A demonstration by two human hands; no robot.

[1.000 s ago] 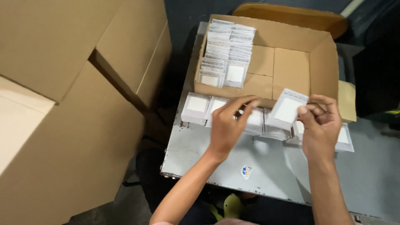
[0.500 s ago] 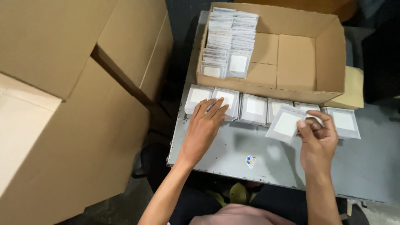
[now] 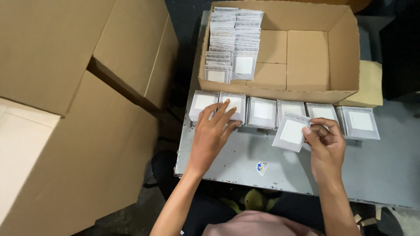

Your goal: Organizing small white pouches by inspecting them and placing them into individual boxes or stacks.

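Your right hand [image 3: 326,146] pinches one grey packet [image 3: 291,132] with a white square at centre right, tilted just above the row of packets [image 3: 262,112] across the middle, while your left hand [image 3: 212,131] lies with fingers spread on the row's second stack from the left. Behind the row, at upper centre, an open brown box [image 3: 306,57] holds more packets stacked in its left end. The grey metal table [image 3: 262,150] bears a small sticker [image 3: 261,168] near its front edge, big cartons [image 3: 74,109] fill the left, and the dark room behind is hard to make out.
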